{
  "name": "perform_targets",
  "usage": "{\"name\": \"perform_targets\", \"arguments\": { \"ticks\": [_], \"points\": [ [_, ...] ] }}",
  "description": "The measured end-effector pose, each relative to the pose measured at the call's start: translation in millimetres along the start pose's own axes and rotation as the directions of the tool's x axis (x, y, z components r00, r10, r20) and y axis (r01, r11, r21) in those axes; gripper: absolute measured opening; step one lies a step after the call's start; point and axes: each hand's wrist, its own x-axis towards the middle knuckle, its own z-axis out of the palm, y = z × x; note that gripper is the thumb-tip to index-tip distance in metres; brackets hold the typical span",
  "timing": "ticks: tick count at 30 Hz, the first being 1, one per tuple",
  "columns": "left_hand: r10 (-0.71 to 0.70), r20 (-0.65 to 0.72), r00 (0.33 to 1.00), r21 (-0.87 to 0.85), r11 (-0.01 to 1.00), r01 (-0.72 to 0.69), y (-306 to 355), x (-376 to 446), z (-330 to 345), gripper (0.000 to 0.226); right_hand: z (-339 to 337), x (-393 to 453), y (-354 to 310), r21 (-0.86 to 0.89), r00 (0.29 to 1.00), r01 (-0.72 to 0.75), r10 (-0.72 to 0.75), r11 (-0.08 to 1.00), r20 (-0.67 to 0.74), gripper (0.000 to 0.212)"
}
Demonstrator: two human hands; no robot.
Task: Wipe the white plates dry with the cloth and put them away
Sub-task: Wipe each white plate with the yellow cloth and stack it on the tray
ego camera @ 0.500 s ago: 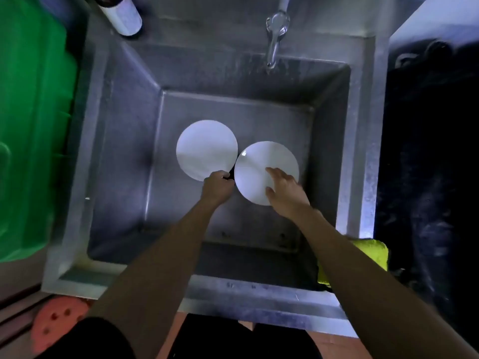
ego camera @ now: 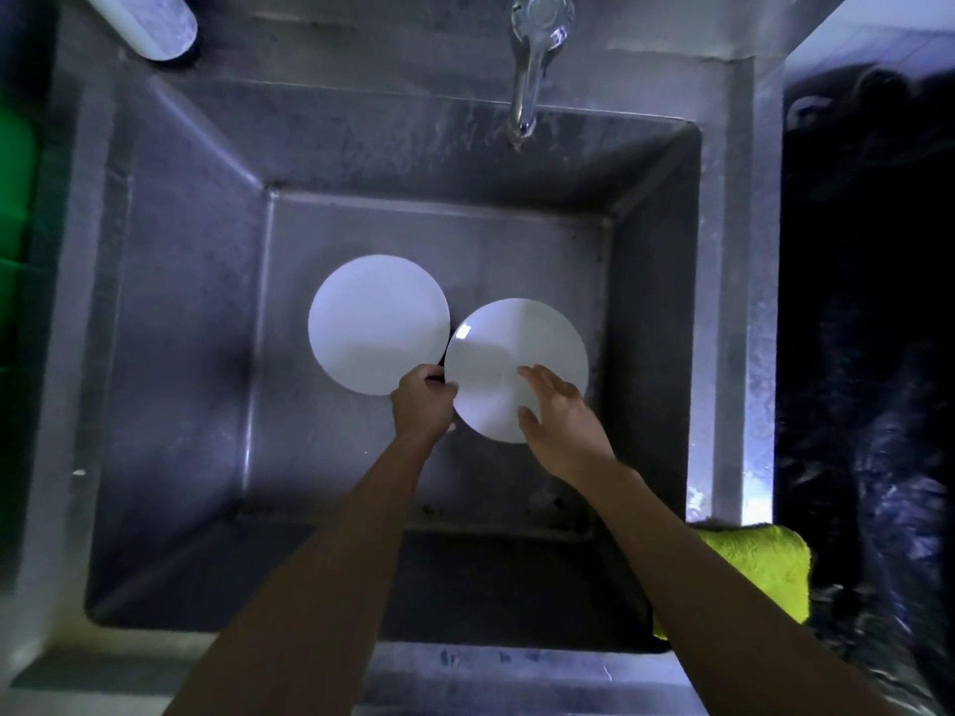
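Two white plates lie in the deep steel sink. The left plate rests flat on the bottom. The right plate overlaps its edge slightly. My left hand has its fingers curled round the right plate's left rim. My right hand lies over the plate's lower right part with fingers spread and straight. A yellow-green cloth sits on the sink's right rim, near the front corner.
The tap hangs over the back of the sink. A white bottle stands at the back left corner. A green container is at the far left. Dark surface lies to the right.
The view has moved closer to the sink. My left hand now curls more round the right plate's rim, and my right hand has spread over it.
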Motion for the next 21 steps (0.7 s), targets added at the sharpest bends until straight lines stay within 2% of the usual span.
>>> {"name": "perform_targets", "arguments": {
  "ticks": [2, 5, 10, 15, 21],
  "points": [
    [0.044, -0.038, 0.998, 0.042, 0.998, -0.042, -4, 3, 6, 0.019, 1, 2, 1, 0.0, 1.0, 0.007, -0.007, 1.0, -0.02, 0.056],
    [0.036, -0.057, 0.998, 0.009, 0.999, -0.036, -5, 3, 11, 0.018, 3, 3, 3, 0.003, 0.999, 0.024, -0.024, 1.0, -0.021, 0.055],
    [0.062, -0.057, 0.996, 0.055, 0.997, -0.058, -6, 7, 19, 0.039, 7, 4, 7, 0.002, 0.999, 0.025, -0.025, 1.0, -0.029, 0.056],
    [0.052, -0.062, 0.997, 0.082, 0.996, -0.047, -15, 16, 21, 0.033, 11, 2, 14, 0.006, 1.0, 0.022, -0.022, 1.0, -0.006, 0.056],
    [-0.062, -0.01, 0.998, -0.049, 0.997, 0.061, -21, 9, 22, 0.03, 12, -4, 20, 0.022, 1.0, 0.011, -0.011, 1.0, -0.003, 0.054]
  ]
}}
